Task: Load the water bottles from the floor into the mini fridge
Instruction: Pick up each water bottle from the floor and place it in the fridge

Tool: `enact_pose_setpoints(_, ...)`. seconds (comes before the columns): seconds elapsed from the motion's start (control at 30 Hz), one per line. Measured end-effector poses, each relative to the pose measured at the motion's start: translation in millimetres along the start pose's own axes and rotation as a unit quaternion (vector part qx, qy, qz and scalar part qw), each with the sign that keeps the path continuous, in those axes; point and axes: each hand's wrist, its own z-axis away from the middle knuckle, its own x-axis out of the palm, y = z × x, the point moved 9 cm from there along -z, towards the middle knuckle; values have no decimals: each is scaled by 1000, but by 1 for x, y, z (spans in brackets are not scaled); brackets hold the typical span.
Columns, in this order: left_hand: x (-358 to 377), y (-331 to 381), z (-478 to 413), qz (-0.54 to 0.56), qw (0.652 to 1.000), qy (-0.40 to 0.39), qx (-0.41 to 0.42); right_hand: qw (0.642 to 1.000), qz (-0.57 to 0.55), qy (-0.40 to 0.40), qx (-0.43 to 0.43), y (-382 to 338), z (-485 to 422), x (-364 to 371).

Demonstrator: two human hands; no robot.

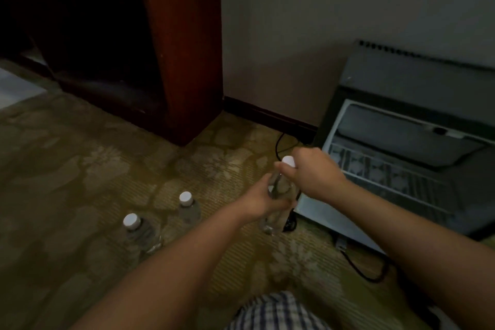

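A clear water bottle [278, 190] with a white cap is upright just left of the mini fridge's door. My left hand [261, 199] grips its body from the left. My right hand [312, 173] grips its neck right under the cap. Two more white-capped water bottles stand on the carpet to the left, one nearer me [138, 234] and one farther back [188, 210]. The grey mini fridge [417, 72] stands at the right against the wall, its door [396, 169] swung open toward me with a wire door rack showing.
A dark wooden cabinet [182, 43] rises behind the bottles at the centre left. A black power cable [359, 266] runs over the patterned carpet by the fridge. My checked shorts [278, 313] are at the bottom edge.
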Motion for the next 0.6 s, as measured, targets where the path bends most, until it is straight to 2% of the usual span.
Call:
enact_pose_setpoints(0.23, 26, 101, 11, -105, 993, 29, 45, 993, -17, 108, 42, 41, 36, -92)
enact_pose_setpoints(0.43, 70, 169, 19, -186, 979, 7, 81, 973, -111, 193, 53, 89, 79, -146)
enact_pose_setpoints(0.6, 114, 184, 9, -184, 980, -33, 71, 962, -196, 175, 71, 135, 103, -149)
